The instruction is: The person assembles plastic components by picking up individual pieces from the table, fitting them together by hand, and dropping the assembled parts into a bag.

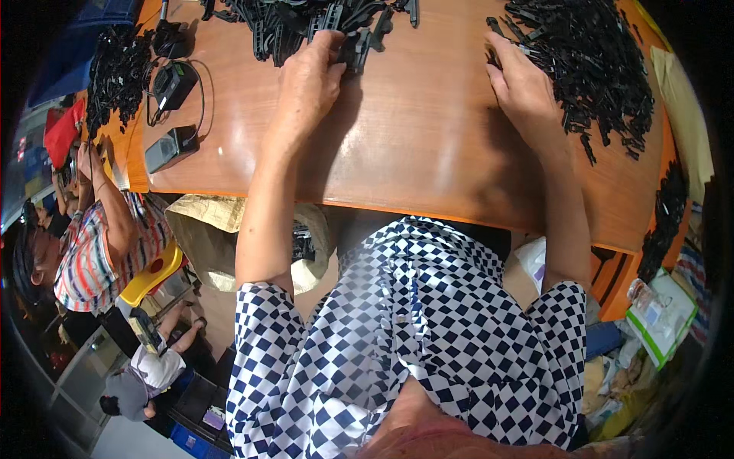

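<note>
My left hand (312, 80) is at the far middle of the table, its fingers closed on a long, slotted black plastic part (327, 21) at the near edge of a heap of similar parts (264, 23). Beside its fingertips lie more black parts (367, 47). My right hand (524, 90) is bent over the left edge of another pile, of thin black plastic pieces (592, 65). Its thumb and forefinger close round a small dark piece (491, 56), partly hidden by the fingers.
On the brown table (413, 145), black adapters (173, 84) with a cable lie to the left, near another black heap (115, 73). A person in a striped shirt (115, 245) works at the left. An open sack (210, 229) stands below the table edge.
</note>
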Available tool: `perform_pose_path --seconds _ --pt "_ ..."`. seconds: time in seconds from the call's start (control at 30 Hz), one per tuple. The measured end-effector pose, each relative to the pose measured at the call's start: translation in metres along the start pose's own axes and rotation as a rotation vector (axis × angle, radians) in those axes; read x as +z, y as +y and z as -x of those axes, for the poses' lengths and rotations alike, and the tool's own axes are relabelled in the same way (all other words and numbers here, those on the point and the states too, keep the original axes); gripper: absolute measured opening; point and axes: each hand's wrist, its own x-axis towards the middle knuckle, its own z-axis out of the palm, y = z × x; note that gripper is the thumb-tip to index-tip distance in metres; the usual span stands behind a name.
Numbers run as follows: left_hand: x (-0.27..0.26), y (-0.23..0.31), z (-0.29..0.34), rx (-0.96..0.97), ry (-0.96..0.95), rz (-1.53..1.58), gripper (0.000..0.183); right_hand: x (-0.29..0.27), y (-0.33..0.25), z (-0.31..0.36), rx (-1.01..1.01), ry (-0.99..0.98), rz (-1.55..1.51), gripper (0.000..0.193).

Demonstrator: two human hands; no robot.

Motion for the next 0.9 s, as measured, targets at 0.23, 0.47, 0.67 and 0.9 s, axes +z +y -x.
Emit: perform_pose_path --seconds 0.23,0.47,0.67,0.9 --pt "0.019 -0.003 0.029 -0.278 -0.033 0.892 0.042 0.034 -0.047 0.027 0.244 0.145 -0.902 0.01" --pt "0.044 0.051 0.059 -0.275 0.071 1.406 0.037 0.04 -0.115 0.028 0.186 0.485 -1.114 0.013" --pt "0.048 0.064 0.067 -0.228 0.187 1.28 0.037 0.041 -0.117 0.035 0.059 0.528 -0.892 0.015" --pt "0.054 0.075 0.071 -0.211 0.162 1.291 0.031 0.039 -0.109 0.043 -0.103 0.583 -0.639 0.015"
